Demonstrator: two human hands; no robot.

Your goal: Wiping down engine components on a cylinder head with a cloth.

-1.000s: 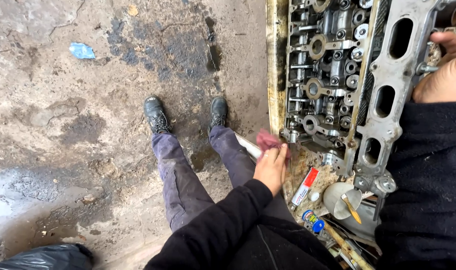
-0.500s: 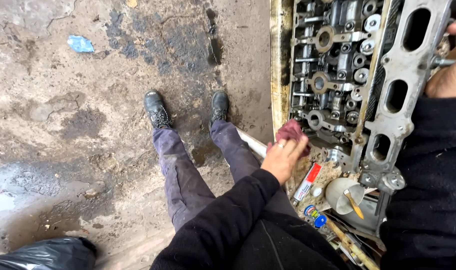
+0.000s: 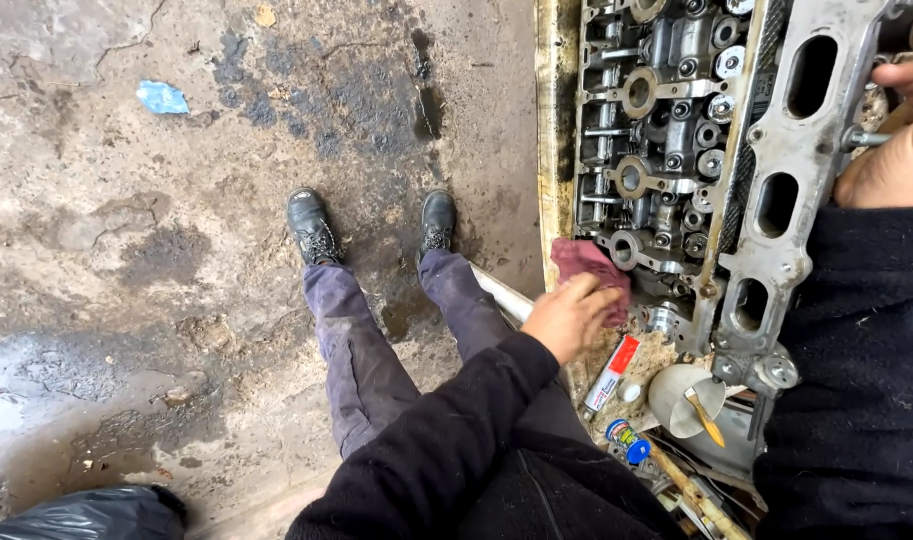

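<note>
The left hand (image 3: 566, 318) presses a crumpled dark-red rag (image 3: 588, 266) against the grimy grey metal cylinder head (image 3: 666, 130), apparently wiping, while the right hand (image 3: 891, 160) grips its edge to steady it.

Left hand (image 3: 568, 318) curled, fingers forward; right hand (image 3: 891, 150) (partly out of frame) resting, fingers bent

Grey metal, dark red cloth

Cylinder head (image 3: 676, 150) silver-grey with black recesses — rag (image 3: 588, 268) maroon, sleeves (image 3: 456, 440) black, floor (image 3: 176, 250) tan with dark stains — scrap (image 3: 162, 97) blue.
</note>
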